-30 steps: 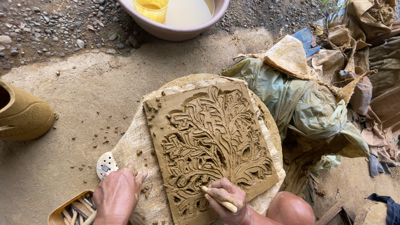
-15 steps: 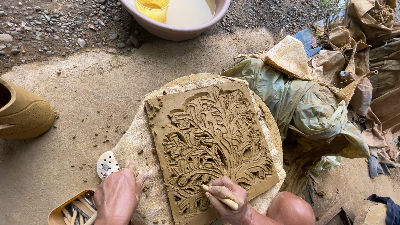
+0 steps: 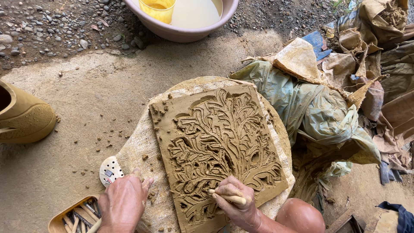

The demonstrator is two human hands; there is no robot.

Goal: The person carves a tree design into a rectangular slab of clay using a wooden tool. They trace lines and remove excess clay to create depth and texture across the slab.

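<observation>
A: Status on the carve?

B: Right hand (image 3: pixel 235 207) is closed in a pencil grip around a pale wooden modelling stick (image 3: pixel 228 198). Tip sits in a groove at the near edge of the rectangular brown clay relief slab with the tree pattern (image 3: pixel 220 146). Slab lies on a cloth-covered round board (image 3: pixel 142 146), centre of view, just ahead of the person's bare knee (image 3: pixel 299 215).

A: Left?

B: Left hand (image 3: pixel 123 200) is flat, fingers loosely spread, palm down on the cloth just left of the slab. Holds nothing. It's bracing the board.

A: Good. Technique notes?

B: My read: keep the stick at a low angle and pull along the groove, not across the raised ribs. The ribs there look thin, so side load could shear them. Short strokes, light pressure, clay looks damp.

A: Debris?

B: Small clay crumbs (image 3: pixel 157 113) scattered by the far-left corner and on the cloth. I'd keep them out of the channels or they get pressed back in.

A: Spare tools?

B: 1 small tan tray of assorted tools (image 3: pixel 71 218) by the left wrist, 1 white perforated disc (image 3: pixel 110 170) touching the fingertips. Pink basin of cloudy water (image 3: pixel 185 26) with a yellow cup (image 3: pixel 157 8) sits well apart, far side.

A: Risk?

B: Right-hand heel rests over finished relief. I'd keep it lifted.
</observation>
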